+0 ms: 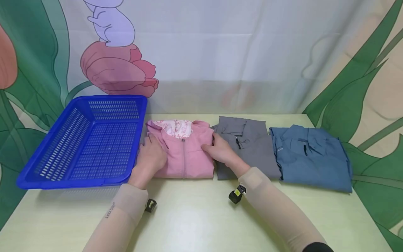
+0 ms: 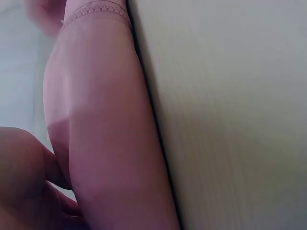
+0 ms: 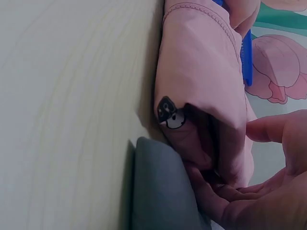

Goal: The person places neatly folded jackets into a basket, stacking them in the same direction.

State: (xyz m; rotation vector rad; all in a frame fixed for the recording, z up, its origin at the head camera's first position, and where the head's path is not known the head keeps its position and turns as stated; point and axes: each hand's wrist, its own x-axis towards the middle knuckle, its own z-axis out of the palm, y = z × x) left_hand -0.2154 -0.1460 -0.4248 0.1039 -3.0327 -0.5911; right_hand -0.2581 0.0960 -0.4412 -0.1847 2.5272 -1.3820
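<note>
Head view: a folded pink jacket (image 1: 196, 159) lies on the table (image 1: 195, 217), between a blue basket (image 1: 72, 183) at left and a folded grey garment (image 1: 252, 150) at right. The right hand (image 1: 221, 150) pinches the jacket's right edge, thumb on top; the left hand (image 1: 152, 154) touches its left edge, whether pinching cannot be told.

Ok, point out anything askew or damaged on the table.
The blue garment at far right lies slightly askew: its front edge slants, while the pink garment has a nearly level one. No damage shows.
</note>
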